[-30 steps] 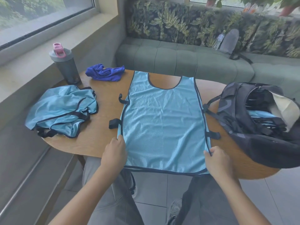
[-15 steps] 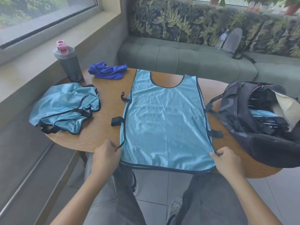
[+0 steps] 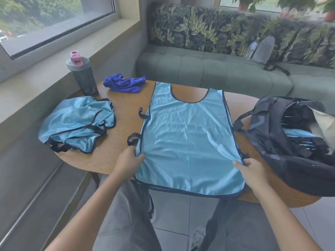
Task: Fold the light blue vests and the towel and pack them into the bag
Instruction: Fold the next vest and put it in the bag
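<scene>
Both hands pinch the side edges of a flat light blue vest [image 3: 186, 140] at frame centre: left hand [image 3: 127, 161], right hand [image 3: 251, 169]. A crumpled vest pile [image 3: 76, 124], shaker bottle [image 3: 81, 75] and blue towel [image 3: 125, 83] lie left; the open black bag [image 3: 290, 142] sits right.

Counts on and around the table

One flat vest [image 3: 188, 142], one heap of crumpled vests [image 3: 78, 124], one towel [image 3: 125, 85], one bag [image 3: 290, 142], one bottle [image 3: 82, 75], two hands.

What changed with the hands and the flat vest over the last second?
Both hands slid up the flat vest sides from its hem: left hand and right hand now pinch the edges higher, bunching the cloth. Crumpled vests, towel and bag stayed put.
</scene>
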A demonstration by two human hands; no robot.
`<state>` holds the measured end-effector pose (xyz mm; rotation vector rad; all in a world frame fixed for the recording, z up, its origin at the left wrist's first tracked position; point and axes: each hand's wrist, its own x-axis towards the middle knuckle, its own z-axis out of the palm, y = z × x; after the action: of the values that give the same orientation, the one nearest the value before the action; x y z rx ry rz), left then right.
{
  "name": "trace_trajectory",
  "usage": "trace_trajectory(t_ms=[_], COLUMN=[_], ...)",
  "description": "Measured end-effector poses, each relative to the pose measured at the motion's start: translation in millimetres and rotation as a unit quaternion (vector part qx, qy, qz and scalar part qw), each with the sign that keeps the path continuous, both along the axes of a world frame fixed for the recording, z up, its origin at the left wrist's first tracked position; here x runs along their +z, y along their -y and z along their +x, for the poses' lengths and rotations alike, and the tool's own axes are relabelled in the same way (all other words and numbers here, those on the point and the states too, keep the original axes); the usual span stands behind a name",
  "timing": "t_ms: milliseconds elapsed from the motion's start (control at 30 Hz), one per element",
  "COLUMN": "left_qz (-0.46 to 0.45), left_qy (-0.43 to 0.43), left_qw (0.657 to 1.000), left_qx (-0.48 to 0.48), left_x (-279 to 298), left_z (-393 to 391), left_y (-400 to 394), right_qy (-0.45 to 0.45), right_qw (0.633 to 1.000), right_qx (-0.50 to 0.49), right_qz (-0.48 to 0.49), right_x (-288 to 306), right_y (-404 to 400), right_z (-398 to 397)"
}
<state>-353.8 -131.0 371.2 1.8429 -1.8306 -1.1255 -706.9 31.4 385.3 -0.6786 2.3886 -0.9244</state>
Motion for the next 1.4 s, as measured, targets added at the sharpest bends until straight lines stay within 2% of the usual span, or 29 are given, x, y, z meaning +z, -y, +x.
trace_trajectory(t_ms=[67,133,267,533,733,1000,1167,1267,1400], left_qz=[0.058,0.11,0.148,0.108,0.054,-0.014,-0.015,-0.056,-0.112], left_qy=[-0.092,-0.146,-0.153,-0.172,-0.219,-0.271,-0.268,-0.238,-0.224], left_qw=[0.994,0.983,0.977,0.977,0.971,0.962,0.963,0.969,0.968], left_qx=[-0.002,0.001,0.029,0.061,0.079,0.014,-0.012,-0.046,-0.02], left_x=[0,-9,-5,-20,-18,-20,-20,-16,-14], left_z=[7,15,25,46,52,66,82,86,89], left_y=[3,5,-10,-25,-46,-75,-90,-98,-98], right_qy=[0.092,0.141,0.177,0.208,0.205,0.153,0.069,-0.006,-0.107], right_qw=[0.994,0.988,0.98,0.978,0.974,0.965,0.986,0.991,0.984], right_qx=[-0.015,-0.027,-0.053,-0.018,-0.046,-0.057,0.027,0.066,0.066], right_qz=[-0.05,-0.06,-0.069,-0.023,-0.079,-0.204,-0.152,-0.118,-0.128], right_x=[-2,-7,-12,-19,-17,-23,-33,-29,-21], right_y=[-3,-8,-22,-48,-62,-97,-117,-122,-122], right_z=[-6,-11,-14,-8,-2,17,27,34,40])
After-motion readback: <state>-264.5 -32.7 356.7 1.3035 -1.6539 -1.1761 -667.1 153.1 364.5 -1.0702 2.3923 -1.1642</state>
